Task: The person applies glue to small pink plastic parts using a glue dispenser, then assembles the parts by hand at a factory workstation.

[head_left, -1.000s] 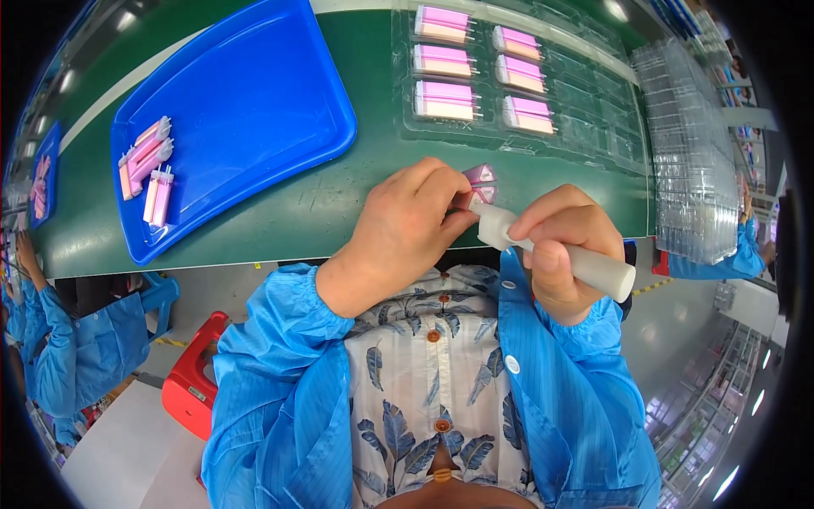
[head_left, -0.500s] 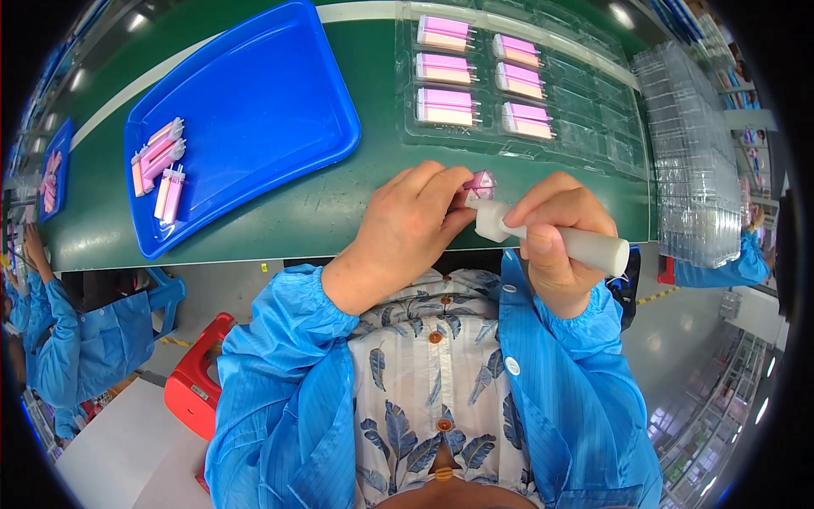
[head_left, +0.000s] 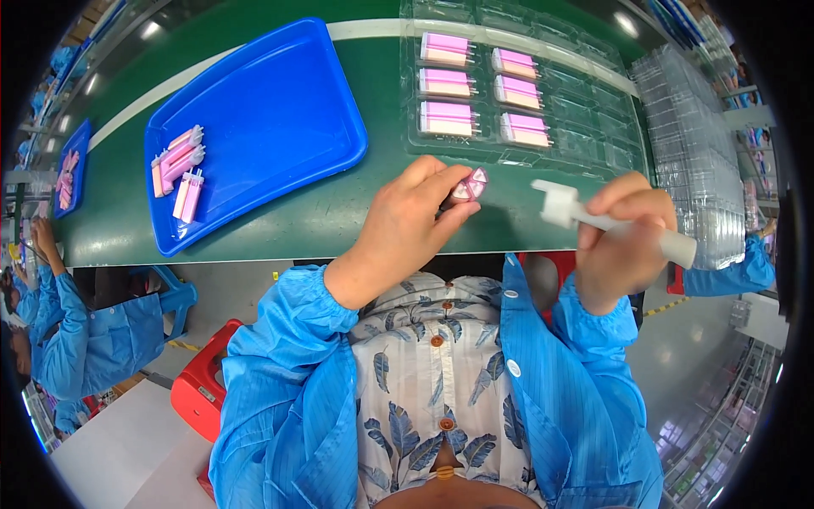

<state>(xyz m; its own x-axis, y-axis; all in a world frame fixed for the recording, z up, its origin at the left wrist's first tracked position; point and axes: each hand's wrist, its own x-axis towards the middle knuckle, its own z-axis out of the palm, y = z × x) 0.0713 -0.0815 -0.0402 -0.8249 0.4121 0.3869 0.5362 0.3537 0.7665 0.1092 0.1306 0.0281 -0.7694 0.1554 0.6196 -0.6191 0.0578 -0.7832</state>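
Observation:
My left hand point(head_left: 407, 212) is closed around a small pink-and-white piece point(head_left: 470, 184), whose end, patterned in wedges, shows past the thumb and fingertips. Most of its body is hidden in the fingers. My right hand point(head_left: 626, 242), partly smeared by motion, grips a white hand tool point(head_left: 678, 248) with a thick round handle and a blocky head with a thin tip. The tool's head is apart from the piece, to its right. Beyond my hands, a clear plastic tray point(head_left: 585, 157) holds several pink-and-cream blocks point(head_left: 447, 117) with thin pins.
A blue tray point(head_left: 280, 102) at the left holds several pink-and-cream blocks point(head_left: 188, 197). Clear plastic trays point(head_left: 691, 144) are stacked at the right. Another person's blue sleeve point(head_left: 64, 314) shows at far left. A red stool point(head_left: 199, 390) stands by my left side.
My right hand has drawn the white tool away to the right, off the pink-and-white piece. My left hand still holds the piece in nearly the same place.

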